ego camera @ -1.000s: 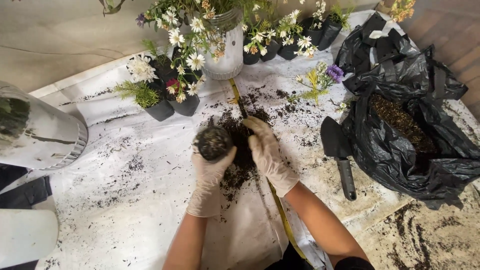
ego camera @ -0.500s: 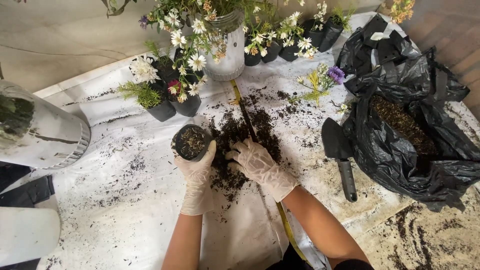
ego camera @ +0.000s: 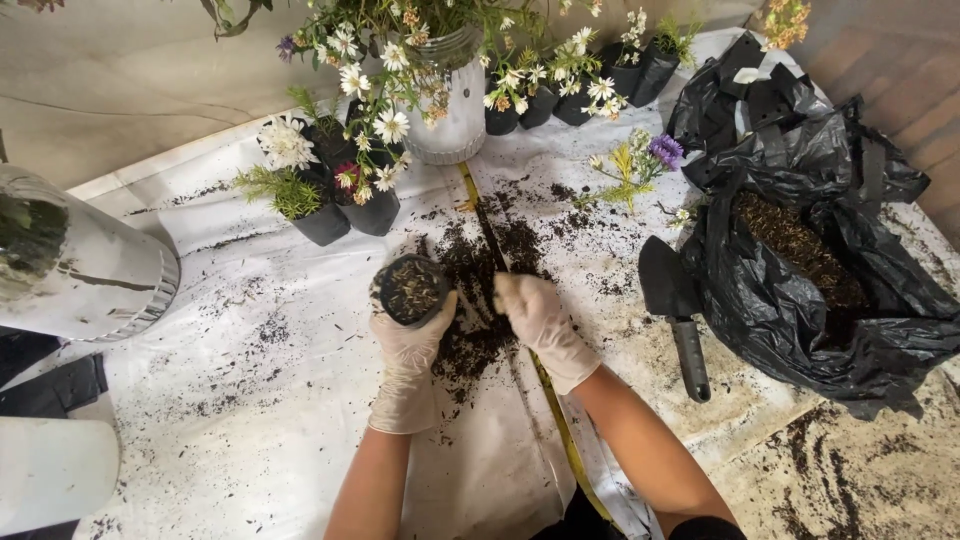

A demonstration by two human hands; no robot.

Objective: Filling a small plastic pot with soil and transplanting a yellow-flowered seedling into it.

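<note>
L hand (ego camera: 408, 345) holds soil pot (ego camera: 410, 290), R hand (ego camera: 535, 318) beside

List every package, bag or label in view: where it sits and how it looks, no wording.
Black plastic bag: right side, open and crumpled, brown potting mix inside.
Small black nursery bags: top centre, soft, holding white flowers.
Small black pot: centre, round, soil-filled, held in left hand.
No labels, signs or screens show.

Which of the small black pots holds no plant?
The small black pot in the gloved left hand: only soil shows inside; the others stand flowering farther back.
</note>
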